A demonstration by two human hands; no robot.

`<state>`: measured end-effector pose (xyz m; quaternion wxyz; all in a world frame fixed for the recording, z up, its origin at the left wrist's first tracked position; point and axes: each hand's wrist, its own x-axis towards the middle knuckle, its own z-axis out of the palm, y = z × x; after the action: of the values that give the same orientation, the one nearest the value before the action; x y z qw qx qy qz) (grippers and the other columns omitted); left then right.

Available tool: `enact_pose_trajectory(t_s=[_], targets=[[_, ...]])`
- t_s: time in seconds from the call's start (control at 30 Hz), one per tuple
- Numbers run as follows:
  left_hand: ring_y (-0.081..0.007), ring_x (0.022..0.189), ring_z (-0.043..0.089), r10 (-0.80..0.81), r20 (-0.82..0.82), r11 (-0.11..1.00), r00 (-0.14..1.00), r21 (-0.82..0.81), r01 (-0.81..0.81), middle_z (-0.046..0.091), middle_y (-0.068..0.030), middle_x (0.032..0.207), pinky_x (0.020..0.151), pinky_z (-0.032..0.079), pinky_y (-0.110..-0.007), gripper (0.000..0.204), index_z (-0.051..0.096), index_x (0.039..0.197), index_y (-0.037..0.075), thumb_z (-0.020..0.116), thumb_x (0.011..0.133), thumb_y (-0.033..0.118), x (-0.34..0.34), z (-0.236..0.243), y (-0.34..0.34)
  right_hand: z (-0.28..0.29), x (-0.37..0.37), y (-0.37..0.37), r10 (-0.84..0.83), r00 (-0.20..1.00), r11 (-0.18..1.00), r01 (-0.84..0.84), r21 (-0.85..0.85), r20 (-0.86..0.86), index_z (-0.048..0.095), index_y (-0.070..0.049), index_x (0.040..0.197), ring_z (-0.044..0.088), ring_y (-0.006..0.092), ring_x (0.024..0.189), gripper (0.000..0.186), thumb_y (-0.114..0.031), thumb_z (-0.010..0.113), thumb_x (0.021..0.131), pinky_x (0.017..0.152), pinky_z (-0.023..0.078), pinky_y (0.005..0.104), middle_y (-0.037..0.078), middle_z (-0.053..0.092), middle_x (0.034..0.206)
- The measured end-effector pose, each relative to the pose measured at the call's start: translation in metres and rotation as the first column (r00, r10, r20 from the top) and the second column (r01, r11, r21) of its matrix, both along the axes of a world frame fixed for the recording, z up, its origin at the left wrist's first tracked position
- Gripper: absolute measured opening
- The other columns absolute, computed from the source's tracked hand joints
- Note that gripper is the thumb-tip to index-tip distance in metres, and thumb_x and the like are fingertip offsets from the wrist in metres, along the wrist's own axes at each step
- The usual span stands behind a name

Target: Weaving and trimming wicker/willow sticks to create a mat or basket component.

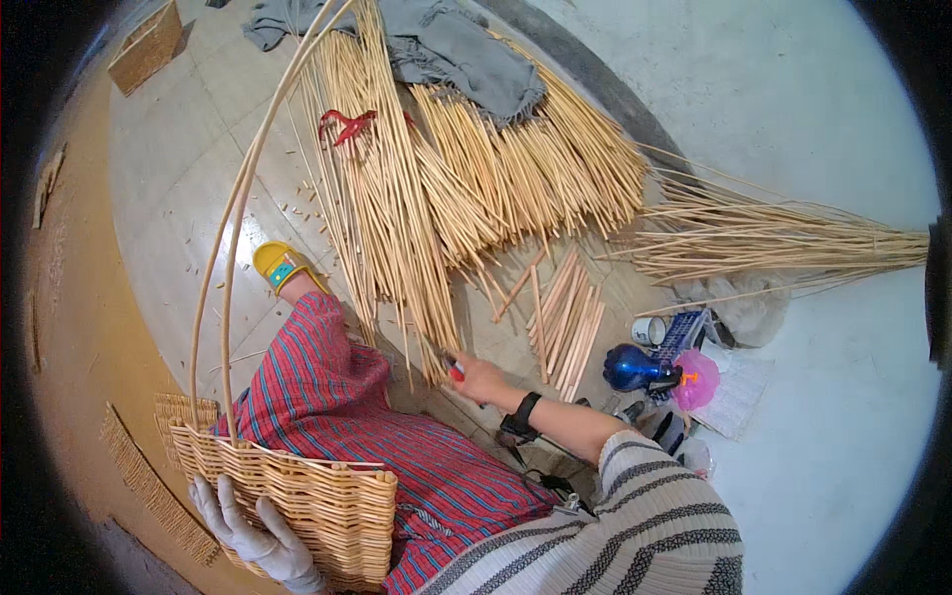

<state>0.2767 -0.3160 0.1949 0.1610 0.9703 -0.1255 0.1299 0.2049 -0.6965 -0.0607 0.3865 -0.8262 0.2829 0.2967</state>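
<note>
My left hand, in a pale grey glove, grips a partly woven rattan basket at the lower left, fingers spread and slightly bent against its side. Long cane strands arch up from its top edge past the upper edge of the view. The basket leans on my red striped trousers. My right hand is closed on a small red-and-black cutting tool, held at the lower ends of a large pile of loose canes spread on the floor.
More canes lie rightward, with short sticks, a blue spray bottle, a pink plastic item and a can. A grey cloth, red tool, wooden box and woven pieces surround me.
</note>
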Motion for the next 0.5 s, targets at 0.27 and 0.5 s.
enact_pose_trajectory(t_s=[0.27,0.5], targets=[[-0.0426,0.144,0.035,-0.02,0.051,1.0,0.999,0.016,0.019,0.039,-0.0241,0.154,0.119,0.027,-0.052,0.045,0.05,0.142,-0.003,0.053,0.099,0.011,0.001,0.005,-0.005,0.016,0.02,-0.093,-0.201,0.927,0.853,0.324,-0.409,0.316,0.058,-0.006,0.119,0.069,0.0404,0.089,0.047,-0.042,0.063,0.09,0.075,0.054,0.0488,0.021,0.071,0.099],[-0.0424,0.144,0.035,-0.006,0.045,0.999,0.999,0.032,0.004,0.04,-0.0242,0.154,0.119,0.027,-0.052,0.045,0.051,0.142,-0.002,0.055,0.099,0.011,0.0,0.004,-0.003,0.045,0.108,-0.178,0.003,0.995,0.628,0.075,-0.774,0.1,0.063,-0.01,0.124,0.065,0.0375,0.11,0.062,-0.052,0.071,0.081,0.092,0.05,0.0499,0.018,0.071,0.112]])
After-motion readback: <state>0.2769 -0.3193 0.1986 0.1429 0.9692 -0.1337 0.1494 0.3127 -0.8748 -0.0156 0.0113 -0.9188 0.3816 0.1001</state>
